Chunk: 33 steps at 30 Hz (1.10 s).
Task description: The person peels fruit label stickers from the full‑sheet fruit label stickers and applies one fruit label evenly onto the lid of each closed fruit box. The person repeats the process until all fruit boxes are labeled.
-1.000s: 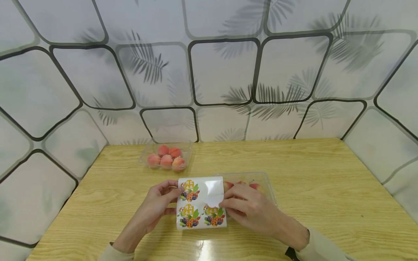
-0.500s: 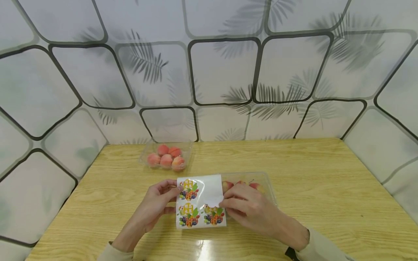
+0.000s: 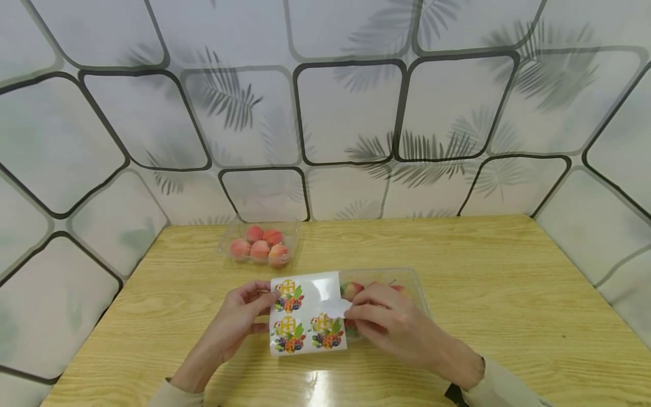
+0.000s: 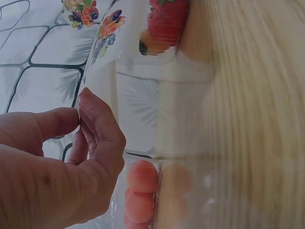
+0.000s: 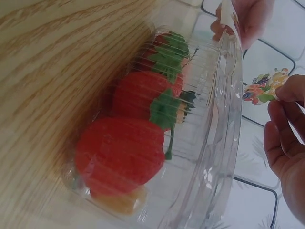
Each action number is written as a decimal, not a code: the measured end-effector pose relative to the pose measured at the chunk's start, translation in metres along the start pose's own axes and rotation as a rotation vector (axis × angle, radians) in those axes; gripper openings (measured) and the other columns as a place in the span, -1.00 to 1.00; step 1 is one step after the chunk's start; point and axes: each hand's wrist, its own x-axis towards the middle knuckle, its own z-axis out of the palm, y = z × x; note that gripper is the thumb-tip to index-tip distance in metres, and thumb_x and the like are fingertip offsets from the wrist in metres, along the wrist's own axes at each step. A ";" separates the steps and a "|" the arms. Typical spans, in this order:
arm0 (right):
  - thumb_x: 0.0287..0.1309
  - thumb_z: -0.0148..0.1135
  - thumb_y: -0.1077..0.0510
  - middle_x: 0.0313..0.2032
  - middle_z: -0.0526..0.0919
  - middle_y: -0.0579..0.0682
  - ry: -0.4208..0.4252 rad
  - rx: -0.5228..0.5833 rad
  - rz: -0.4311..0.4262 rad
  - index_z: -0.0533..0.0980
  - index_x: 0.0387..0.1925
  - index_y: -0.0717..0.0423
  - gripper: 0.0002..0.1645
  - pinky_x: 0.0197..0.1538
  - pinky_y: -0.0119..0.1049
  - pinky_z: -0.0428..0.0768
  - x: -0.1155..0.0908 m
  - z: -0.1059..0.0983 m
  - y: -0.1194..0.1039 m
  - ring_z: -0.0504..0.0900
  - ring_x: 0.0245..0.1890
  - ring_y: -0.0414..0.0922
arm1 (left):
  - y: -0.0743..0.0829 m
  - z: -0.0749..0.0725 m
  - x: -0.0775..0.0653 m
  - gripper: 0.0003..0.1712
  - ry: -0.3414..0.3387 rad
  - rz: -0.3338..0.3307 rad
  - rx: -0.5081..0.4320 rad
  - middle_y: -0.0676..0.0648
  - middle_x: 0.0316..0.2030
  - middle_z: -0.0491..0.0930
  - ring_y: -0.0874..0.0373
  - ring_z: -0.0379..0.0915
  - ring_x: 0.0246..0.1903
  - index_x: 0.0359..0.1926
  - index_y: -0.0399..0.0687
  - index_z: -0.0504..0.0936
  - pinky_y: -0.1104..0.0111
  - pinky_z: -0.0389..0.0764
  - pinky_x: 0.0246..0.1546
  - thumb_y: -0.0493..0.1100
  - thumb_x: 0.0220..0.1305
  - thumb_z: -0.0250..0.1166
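My left hand (image 3: 238, 314) pinches the left edge of a white sticker sheet (image 3: 325, 285) printed with colourful fruit pictures. Between thumb and fingertips, my right hand (image 3: 394, 322) pinches a fruit sticker (image 5: 267, 88) by its edge. Its pale back shows in the head view, and it lies over or beside the sheet's right edge; whether it still touches the sheet I cannot tell. Under and behind both hands stands a clear plastic box (image 3: 407, 274) of fruit. Large red strawberries (image 5: 119, 155) with green leaves show inside it in the right wrist view. The sheet hides the box's left part.
Farther back on the left, another clear plastic box (image 3: 295, 229) holds several peach-like fruits (image 3: 259, 250). Both boxes stand on a wood-grain table (image 3: 498, 294). A patterned backdrop (image 3: 351, 113) rises along the table's back and sides.
The sheet and my left hand have shifted slightly left. The sticker has come away from the sheet's upper right and now shows its pale back at my right fingertips.
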 end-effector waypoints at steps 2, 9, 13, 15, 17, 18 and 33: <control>0.49 0.08 0.10 -0.22 0.68 -0.09 0.002 -0.003 0.013 0.71 -0.31 0.07 -0.67 -0.09 -0.43 0.62 -0.001 -0.001 0.001 0.64 -0.19 -0.19 | -0.003 -0.003 0.000 -0.69 0.011 -0.005 0.004 -0.02 -0.18 0.63 0.13 0.58 -0.21 0.10 -0.22 0.51 0.31 0.68 -0.30 -0.12 0.48 0.24; 0.49 0.09 0.07 -0.22 0.69 -0.06 0.003 0.036 0.051 0.71 -0.30 0.11 -0.66 -0.06 -0.51 0.65 -0.005 -0.009 0.007 0.65 -0.19 -0.17 | -0.014 -0.017 0.002 -0.64 0.058 -0.015 0.051 -0.03 -0.16 0.62 0.13 0.59 -0.20 0.17 -0.21 0.48 0.31 0.69 -0.31 -0.11 0.49 0.23; 0.47 0.13 0.07 -0.22 0.70 -0.04 0.005 0.040 0.061 0.70 -0.30 0.11 -0.69 -0.10 -0.53 0.66 -0.008 -0.013 0.009 0.66 -0.20 -0.17 | -0.019 -0.028 0.004 -0.59 0.098 0.012 0.146 -0.08 -0.13 0.60 0.14 0.61 -0.23 0.24 -0.22 0.48 0.28 0.73 -0.31 -0.12 0.50 0.23; 0.47 0.12 0.06 -0.21 0.70 -0.04 0.006 0.039 0.067 0.70 -0.30 0.11 -0.68 -0.11 -0.53 0.67 -0.009 -0.015 0.010 0.66 -0.21 -0.16 | -0.020 -0.036 0.005 -0.57 0.116 0.028 0.216 -0.14 -0.11 0.59 0.15 0.62 -0.25 0.26 -0.23 0.48 0.27 0.75 -0.33 -0.13 0.50 0.23; 0.48 0.10 0.05 -0.21 0.69 -0.04 0.006 0.034 0.076 0.70 -0.30 0.10 -0.67 -0.12 -0.55 0.66 -0.011 -0.016 0.011 0.66 -0.21 -0.16 | -0.021 -0.045 0.006 -0.55 0.135 0.049 0.318 -0.19 -0.09 0.58 0.15 0.63 -0.27 0.29 -0.25 0.47 0.27 0.75 -0.36 -0.14 0.50 0.23; 0.48 0.09 0.04 -0.20 0.69 -0.04 0.005 0.036 0.084 0.69 -0.29 0.09 -0.67 -0.13 -0.56 0.66 -0.013 -0.017 0.011 0.65 -0.21 -0.17 | -0.022 -0.050 0.006 -0.54 0.144 0.056 0.379 -0.22 -0.08 0.59 0.14 0.62 -0.28 0.29 -0.26 0.47 0.28 0.73 -0.38 -0.14 0.49 0.23; 0.47 0.15 -0.04 -0.25 0.67 -0.11 0.052 0.003 0.161 0.69 -0.29 0.01 -0.69 -0.29 -0.63 0.60 -0.023 -0.032 0.019 0.64 -0.34 -0.27 | -0.026 -0.099 0.003 -0.70 0.301 0.025 1.087 -0.19 -0.23 0.74 0.06 0.61 -0.38 -0.11 -0.27 0.58 0.20 0.54 -0.47 -0.08 0.37 0.28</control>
